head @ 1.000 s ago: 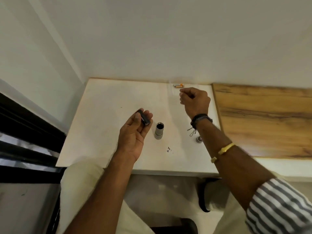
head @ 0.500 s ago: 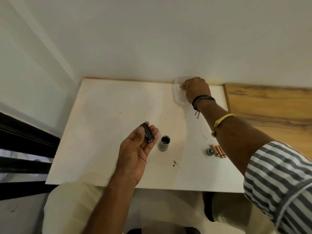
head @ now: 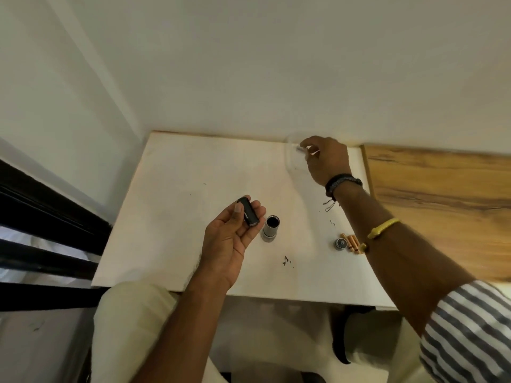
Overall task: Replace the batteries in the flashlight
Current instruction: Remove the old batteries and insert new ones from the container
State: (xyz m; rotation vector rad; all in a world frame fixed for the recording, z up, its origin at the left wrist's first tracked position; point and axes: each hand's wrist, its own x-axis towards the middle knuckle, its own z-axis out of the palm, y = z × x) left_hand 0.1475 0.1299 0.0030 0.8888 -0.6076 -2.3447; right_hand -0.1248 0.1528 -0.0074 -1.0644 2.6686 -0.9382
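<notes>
**Left hand holds the black holder; right hand pinches something at the far edge**

The left hand [head: 231,239] is palm up over the white table [head: 177,217], fingers curled loosely around a black battery holder [head: 249,214]. The holder lies across the fingertips with the thumb resting against its near side, so the grip is a light cradle rather than a tight clench.

Just to the right of that grip, and not touching the hand, the grey flashlight body [head: 271,228] stands upright on the table with its open, dark mouth facing up.

The right hand [head: 327,158] is stretched to the far edge of the table, close to the wall. Its thumb and fingers are drawn together around a small pale item [head: 301,147] that is too blurred to name. A faint clear shape lies under and to the left of this grip; what it is cannot be told.

Well back from the right hand's grip, beside the forearm, a small round cap [head: 340,243] sits on the table. Touching its right side lie several copper-coloured batteries [head: 352,242], side by side, partly hidden by the arm.

A dark wristband [head: 343,181] and a yellow bracelet [head: 383,227] sit on the right forearm.
</notes>
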